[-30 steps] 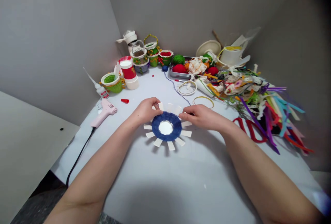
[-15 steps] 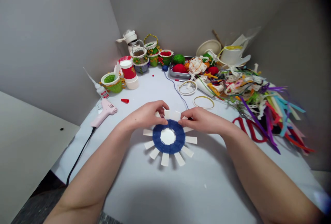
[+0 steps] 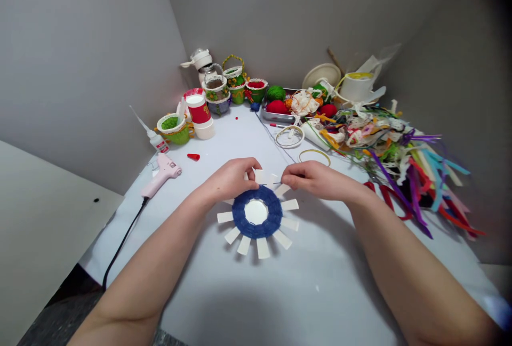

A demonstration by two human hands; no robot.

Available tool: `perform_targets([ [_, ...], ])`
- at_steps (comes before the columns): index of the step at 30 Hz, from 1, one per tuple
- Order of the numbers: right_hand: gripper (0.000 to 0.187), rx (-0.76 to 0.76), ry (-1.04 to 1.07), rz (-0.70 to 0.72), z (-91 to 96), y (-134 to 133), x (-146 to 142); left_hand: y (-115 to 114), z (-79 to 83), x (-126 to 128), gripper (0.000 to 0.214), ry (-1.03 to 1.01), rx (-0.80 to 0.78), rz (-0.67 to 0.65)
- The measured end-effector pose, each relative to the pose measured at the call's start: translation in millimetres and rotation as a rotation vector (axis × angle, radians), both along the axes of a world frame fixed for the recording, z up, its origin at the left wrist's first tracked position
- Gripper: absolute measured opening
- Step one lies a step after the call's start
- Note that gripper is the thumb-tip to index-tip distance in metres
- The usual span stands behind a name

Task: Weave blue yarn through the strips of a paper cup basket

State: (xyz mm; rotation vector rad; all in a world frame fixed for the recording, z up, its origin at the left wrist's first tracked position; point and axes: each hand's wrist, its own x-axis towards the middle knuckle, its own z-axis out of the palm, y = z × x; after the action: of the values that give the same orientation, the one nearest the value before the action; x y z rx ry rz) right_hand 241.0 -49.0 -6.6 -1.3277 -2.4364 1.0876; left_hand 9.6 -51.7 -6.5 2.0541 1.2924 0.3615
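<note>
A flat white paper-strip disc lies on the table, with a ring of woven blue yarn [image 3: 256,230] around its white centre [image 3: 256,211] and white radiating strips [image 3: 263,248]. My left hand [image 3: 232,179] pinches the far side at a strip [image 3: 259,176]. My right hand [image 3: 308,175] pinches a thin blue yarn strand [image 3: 272,183], which runs across to my left fingers. The strand's path under my fingers is hidden.
A pink glue gun [image 3: 162,182] with a black cord lies left. Behind stand a glue bottle [image 3: 158,142], small decorated baskets [image 3: 218,90] and a metal tray [image 3: 278,114] of yarn balls. Red-handled scissors [image 3: 390,199] and a heap of ribbons [image 3: 384,143] lie right.
The disc has shifted toward me since the oldest frame. My hands have turned it slightly, and the strand now shows stretched between them.
</note>
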Motion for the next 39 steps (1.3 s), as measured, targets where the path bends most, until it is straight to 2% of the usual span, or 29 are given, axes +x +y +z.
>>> perform_targets([
  [11, 0.040, 0.211, 0.006, -0.106, 5.1, -0.2, 3.4, 3.0, -4.1, -2.9, 0.032, 0.012, -0.041, 0.031],
  [19, 0.027, 0.298, 0.018, -0.074, 16.8, -14.7, -5.1, 2.3, -5.7, -2.7, 0.026, -0.007, -0.031, 0.080],
  [24, 0.039, 0.254, 0.000, -0.069, 15.6, -12.2, -3.0, 4.8, -6.2, -4.2, 0.027, -0.015, 0.005, 0.168],
  [28, 0.046, 0.161, -0.030, -0.062, 3.6, -5.1, -1.8, 7.7, -9.7, -2.7, 0.029, -0.019, 0.037, 0.275],
  [31, 0.051, 0.073, -0.051, -0.052, -8.3, -1.8, -4.6, 9.3, -13.7, -1.3, 0.029, -0.004, 0.052, 0.299],
  [35, 0.042, 0.003, -0.026, -0.038, -18.8, 0.6, -7.7, 9.8, -14.1, -4.9, 0.027, 0.043, 0.004, 0.228],
  [39, 0.034, -0.022, 0.008, 0.013, -18.1, 0.3, -7.6, 7.2, -6.6, -11.6, 0.036, 0.058, -0.124, 0.084],
])
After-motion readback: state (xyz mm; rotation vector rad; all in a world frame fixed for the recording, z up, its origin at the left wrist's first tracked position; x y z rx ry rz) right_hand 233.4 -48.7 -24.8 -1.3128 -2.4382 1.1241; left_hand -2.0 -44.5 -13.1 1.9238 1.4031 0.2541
